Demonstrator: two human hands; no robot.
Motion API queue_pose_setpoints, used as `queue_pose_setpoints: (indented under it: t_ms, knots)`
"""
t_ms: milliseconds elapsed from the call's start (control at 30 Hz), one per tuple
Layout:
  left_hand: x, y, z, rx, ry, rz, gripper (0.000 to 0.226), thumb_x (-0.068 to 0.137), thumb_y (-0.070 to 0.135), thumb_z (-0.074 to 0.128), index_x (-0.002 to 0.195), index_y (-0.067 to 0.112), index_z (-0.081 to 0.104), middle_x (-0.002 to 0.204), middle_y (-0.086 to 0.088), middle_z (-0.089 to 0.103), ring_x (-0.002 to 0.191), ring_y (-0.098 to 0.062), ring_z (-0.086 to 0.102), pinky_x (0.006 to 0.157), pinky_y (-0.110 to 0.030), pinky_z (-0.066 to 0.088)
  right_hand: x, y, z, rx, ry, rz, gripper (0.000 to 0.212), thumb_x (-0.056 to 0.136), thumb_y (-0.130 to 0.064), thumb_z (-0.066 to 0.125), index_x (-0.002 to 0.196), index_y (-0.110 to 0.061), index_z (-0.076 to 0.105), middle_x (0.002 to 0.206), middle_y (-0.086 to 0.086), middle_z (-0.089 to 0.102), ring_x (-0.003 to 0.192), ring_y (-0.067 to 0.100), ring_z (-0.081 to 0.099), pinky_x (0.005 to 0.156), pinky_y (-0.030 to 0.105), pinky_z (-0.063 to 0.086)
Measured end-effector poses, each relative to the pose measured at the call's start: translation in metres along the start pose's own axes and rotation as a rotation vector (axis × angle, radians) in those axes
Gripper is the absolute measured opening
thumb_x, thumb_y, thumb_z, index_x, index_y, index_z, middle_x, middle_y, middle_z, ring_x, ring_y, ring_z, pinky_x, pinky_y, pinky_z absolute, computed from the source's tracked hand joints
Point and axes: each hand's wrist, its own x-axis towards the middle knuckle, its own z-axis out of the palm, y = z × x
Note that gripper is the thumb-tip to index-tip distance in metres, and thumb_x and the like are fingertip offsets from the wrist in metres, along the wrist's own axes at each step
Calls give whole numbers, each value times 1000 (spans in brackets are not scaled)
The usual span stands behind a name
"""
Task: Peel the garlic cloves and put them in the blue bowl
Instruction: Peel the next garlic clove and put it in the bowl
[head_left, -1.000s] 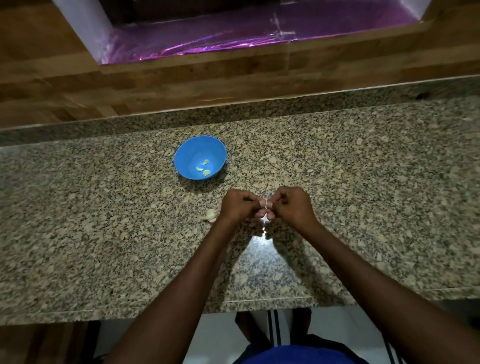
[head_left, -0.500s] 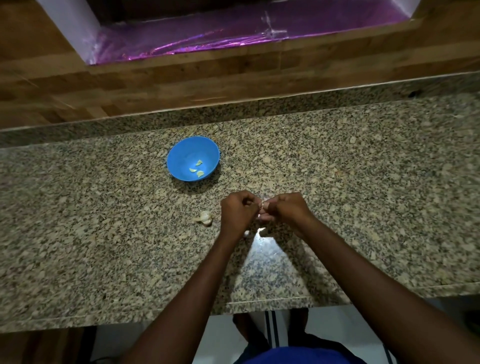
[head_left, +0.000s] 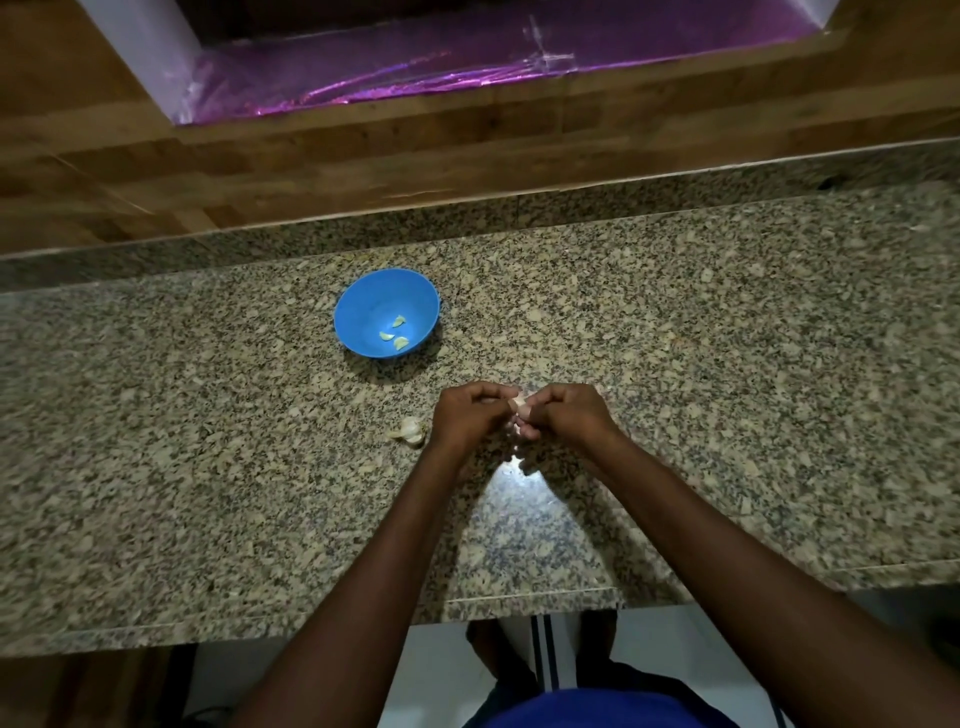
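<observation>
Both hands (head_left: 519, 415) pinch what looks like a garlic clove (head_left: 521, 401) near blue bowl (head_left: 363, 306).

On the speckled granite counter (head_left: 727, 364) the round blue plastic bowl (head_left: 363, 306) with three peeled garlic cloves (head_left: 395, 332) in it sits behind and left of the hands (head_left: 519, 415), the partial garlic bulb (head_left: 410, 430) just left of them.

one blue bowl (head_left: 363, 317) on the tabletop (head_left: 727, 364), three peeled cloves (head_left: 395, 332) inside it. one garlic head (head_left: 410, 430) lying loose, one clove (head_left: 519, 401) between two hands.
</observation>
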Motion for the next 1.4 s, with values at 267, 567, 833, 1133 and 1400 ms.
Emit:
queue_pose_setpoints:
  t_ms: [267, 567, 833, 1133, 1400]
  knots:
    - [1, -1, -3, -186, -18, -227, 15, 79, -4, 74, 94, -4, 75, 71, -15, 70, 53, -14, 61, 51, -19, 51, -2, 3, 3, -242, 70, -270, 12, 78, 0, 82, 82, -2, 70, 69, 14, 72, 57, 22, 69, 63, 37, 59]
    - [2, -5, -11, -247, -44, -425, 6, 88, -3, 62, 88, -4, 68, 69, -12, 68, 51, -11, 62, 50, -19, 55, 4, 9, 0, -441, 18, -394, 23, 72, -2, 87, 67, -14, 67, 66, 8, 72, 59, 23, 71, 61, 37, 60]
    - [2, -9, -13, -92, -83, -194, 13, 82, -5, 68, 92, -14, 69, 64, -17, 65, 49, -16, 57, 49, -21, 50, 6, 17, 2, 121, -60, 76, 5, 84, 2, 74, 83, 1, 69, 67, 14, 70, 52, 15, 62, 49, 23, 51]
    - [1, -17, -17, 167, -131, 20, 2, 84, 2, 73, 85, 3, 75, 73, -18, 70, 63, -22, 63, 64, -29, 54, 6, 17, 8, 36, 29, 90, 5, 89, 2, 69, 92, 5, 70, 69, 22, 69, 50, 23, 63, 51, 41, 59]
    - [-1, -14, -20, 366, -249, 140, 8, 86, 6, 76, 90, 0, 75, 77, -17, 73, 67, -24, 68, 69, -38, 58, 9, 19, 14, -2, 62, 178, 18, 93, -2, 59, 78, 5, 66, 55, 17, 61, 40, 24, 53, 45, 39, 55]
